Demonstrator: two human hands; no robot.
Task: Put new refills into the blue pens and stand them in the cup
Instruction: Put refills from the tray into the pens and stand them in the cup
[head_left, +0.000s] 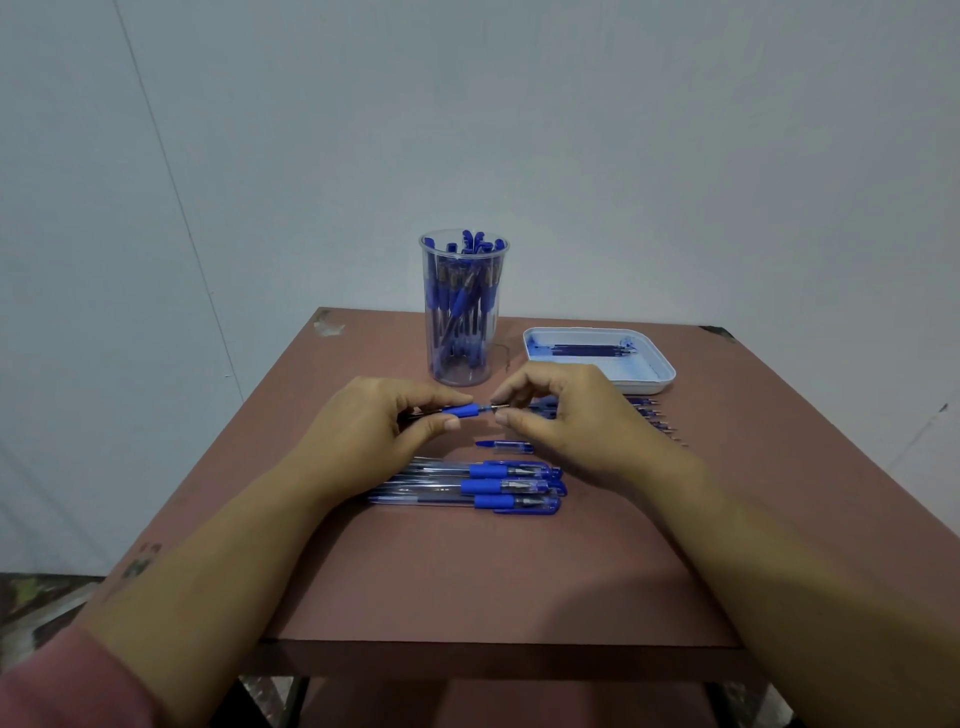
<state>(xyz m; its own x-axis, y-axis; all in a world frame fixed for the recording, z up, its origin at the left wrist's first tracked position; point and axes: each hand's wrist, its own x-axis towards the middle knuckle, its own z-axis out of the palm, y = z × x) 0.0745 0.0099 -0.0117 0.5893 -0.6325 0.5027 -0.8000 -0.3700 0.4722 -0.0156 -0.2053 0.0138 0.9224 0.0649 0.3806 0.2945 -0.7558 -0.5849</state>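
- left hand (374, 421): thumb and forefinger pinch the pen by its blue grip, the other fingers are curled under it. The barrel runs left into the palm and is mostly hidden.
- pen (460, 411): held level above the table (467, 571), mid-scene, just near of the cup, with its tip end pointing right. Risk: the pinch sits on the grip alone, so a push from the right may slide or twist the pen. A refill that goes in crooked may bend or jam. Look: clear barrel, blue rubber grip, thin point sticking out.
- spare pens (483, 486): a row lying on the table near of both hands, clear barrels, blue grips, caps to the right. Risk: a dropped wrist may brush them and set them rolling.
- cup (464, 312): clear, tall, upright, far of the hands, crowded with blue pens. Risk: forcing another pen in may tip it.
- loose part (501, 445): small, blue and clear, on the table just under the right hand; cap or nose piece, cannot tell. It is easy to knock away.
- right hand (561, 410): thumb and fingertips pinch at the pen's point. What exactly they hold is too small to tell.
- tray (660, 374): white, far right, with a few dark refills inside and blue ink smears. Smears suggest ink may get on the fingers.
- refills (654, 415): a row on the table right of the right hand, partly hidden by it.
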